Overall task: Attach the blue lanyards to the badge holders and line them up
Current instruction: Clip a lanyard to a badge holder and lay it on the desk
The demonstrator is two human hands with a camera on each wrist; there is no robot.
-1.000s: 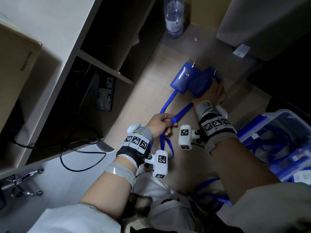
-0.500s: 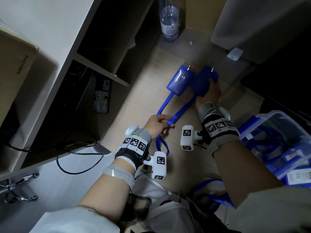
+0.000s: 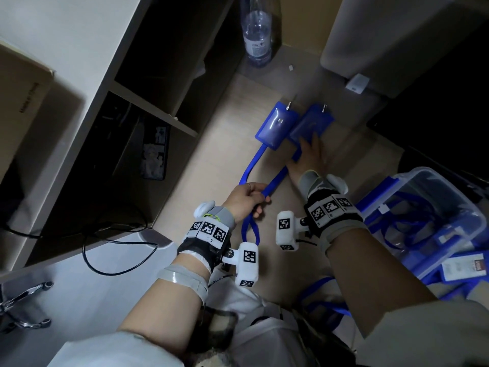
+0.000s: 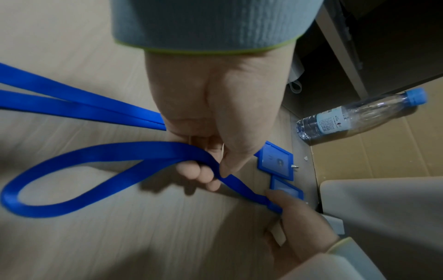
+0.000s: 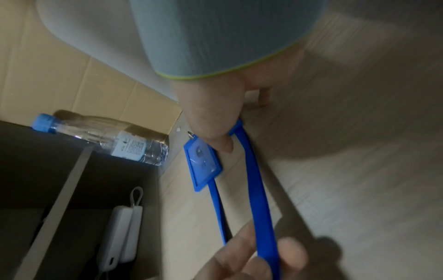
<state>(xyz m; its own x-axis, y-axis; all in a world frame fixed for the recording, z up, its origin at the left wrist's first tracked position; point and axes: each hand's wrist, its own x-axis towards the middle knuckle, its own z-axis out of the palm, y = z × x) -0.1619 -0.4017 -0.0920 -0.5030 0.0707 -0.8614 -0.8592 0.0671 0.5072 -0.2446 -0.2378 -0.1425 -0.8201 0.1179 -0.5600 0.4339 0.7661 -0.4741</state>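
Note:
Two blue badge holders lie side by side on the pale wood floor, the left holder (image 3: 275,125) (image 4: 275,161) (image 5: 203,161) and the right holder (image 3: 312,121) (image 4: 286,186). My right hand (image 3: 308,152) (image 4: 294,212) presses straight fingers flat on the near end of the right holder. My left hand (image 3: 252,201) (image 4: 208,166) grips the blue lanyard straps (image 3: 275,181) (image 4: 72,106) (image 5: 256,189) that run back from both holders. A loop of strap (image 3: 250,230) (image 4: 48,191) hangs out behind the fist.
A water bottle (image 3: 258,41) (image 4: 359,115) stands at the far end by a cardboard wall. An open shelf unit (image 3: 158,107) with a black cable (image 3: 116,245) borders the left. A clear plastic bin (image 3: 423,207) of lanyards sits at the right, a grey block (image 3: 397,35) beyond.
My right hand has slid back toward me along the right holder, uncovering more of it. The left hand keeps its grip on the straps, and the view has shifted slightly.

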